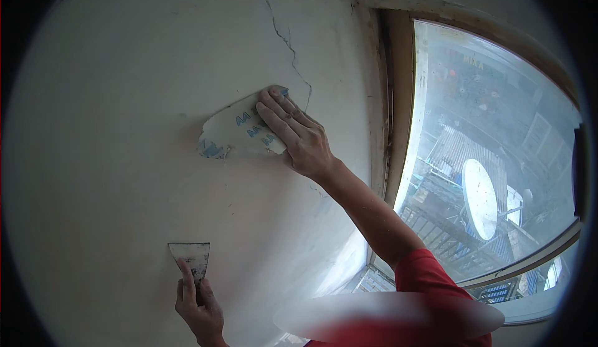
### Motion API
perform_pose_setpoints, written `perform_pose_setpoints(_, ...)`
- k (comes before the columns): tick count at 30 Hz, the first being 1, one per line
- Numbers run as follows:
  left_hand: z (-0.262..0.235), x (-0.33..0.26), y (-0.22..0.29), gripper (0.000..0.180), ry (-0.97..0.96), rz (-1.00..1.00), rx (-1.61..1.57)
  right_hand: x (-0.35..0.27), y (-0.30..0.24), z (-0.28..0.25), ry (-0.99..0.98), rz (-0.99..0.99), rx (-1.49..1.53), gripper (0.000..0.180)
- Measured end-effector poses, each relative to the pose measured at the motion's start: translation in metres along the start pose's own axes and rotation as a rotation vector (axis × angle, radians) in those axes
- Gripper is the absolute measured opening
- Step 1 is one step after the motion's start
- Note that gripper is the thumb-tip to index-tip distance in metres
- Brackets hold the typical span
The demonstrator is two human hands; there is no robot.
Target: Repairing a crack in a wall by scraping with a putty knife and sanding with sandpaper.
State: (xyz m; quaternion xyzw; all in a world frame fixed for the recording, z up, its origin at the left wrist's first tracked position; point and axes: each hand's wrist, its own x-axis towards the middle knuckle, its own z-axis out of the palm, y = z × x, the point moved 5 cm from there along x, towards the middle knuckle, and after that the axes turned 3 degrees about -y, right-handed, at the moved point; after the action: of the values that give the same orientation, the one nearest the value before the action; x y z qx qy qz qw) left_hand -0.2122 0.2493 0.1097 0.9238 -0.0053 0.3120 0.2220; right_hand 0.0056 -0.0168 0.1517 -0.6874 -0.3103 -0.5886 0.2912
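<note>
My right hand presses a white sheet of sandpaper with blue printing flat against a white plastered wall. Its fingers lie spread over the sheet's right part. Just above the hand a thin dark crack runs down the wall. Lower left, my left hand grips the handle of a metal putty knife, blade pointing up and lying close to the wall. A red sleeve covers my right upper arm.
A window with a brown and white frame fills the right side; rooftops and a satellite dish show outside. The window's reveal edge stands right of my right hand.
</note>
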Motion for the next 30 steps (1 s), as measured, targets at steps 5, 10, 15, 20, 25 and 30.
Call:
perform_pose_setpoints(5,0.007,0.003,0.006,0.055,-0.011,0.089,-0.015,-0.046,0.021,0.005,-0.055,0.000,-0.072,0.056)
perform_pose_setpoints(10,0.010,0.005,0.009,0.055,-0.035,0.078,-0.005,-0.010,0.001,0.004,-0.133,0.032,-0.163,0.050)
perform_pose_setpoints(15,0.021,0.006,0.011,0.056,-0.052,0.142,-0.004,-0.049,0.026,0.008,-0.115,0.035,-0.204,0.054)
perform_pose_setpoints(20,0.018,0.014,0.011,0.055,-0.099,0.112,-0.007,-0.005,0.009,0.003,-0.064,0.058,-0.089,0.051)
perform_pose_setpoints(25,0.025,0.014,0.012,0.054,-0.117,0.089,-0.048,-0.028,0.014,0.004,-0.050,0.060,-0.099,0.051)
perform_pose_setpoints(30,0.015,0.014,0.015,0.053,-0.116,0.084,-0.018,0.046,0.021,-0.011,0.145,0.155,-0.160,0.048)
